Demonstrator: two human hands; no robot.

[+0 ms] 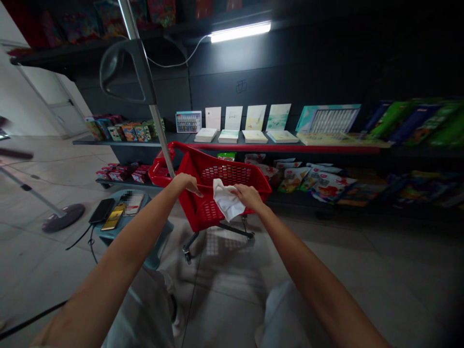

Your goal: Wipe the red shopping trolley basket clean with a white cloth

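A red plastic shopping cart (205, 212) stands side-on in front of me, its basket pierced with small holes. My left hand (187, 182) grips the cart's near top rim close to the handle end, fingers bent over the edge. Farther right on the same rim, my right hand (248, 195) is closed on a white cloth (226, 200). The cloth drapes over the rim and hangs down the outer side. Part of the right fingers is hidden by the cloth's folds.
Behind the cart, a shelf (253, 146) carries upright notebooks and boxed sets; snack bags (328, 183) lie below. A metal pole (159, 121) rises near the cart handle. At left stands a blue stool (141, 227) with phones on it, beside a round stand base (63, 218).
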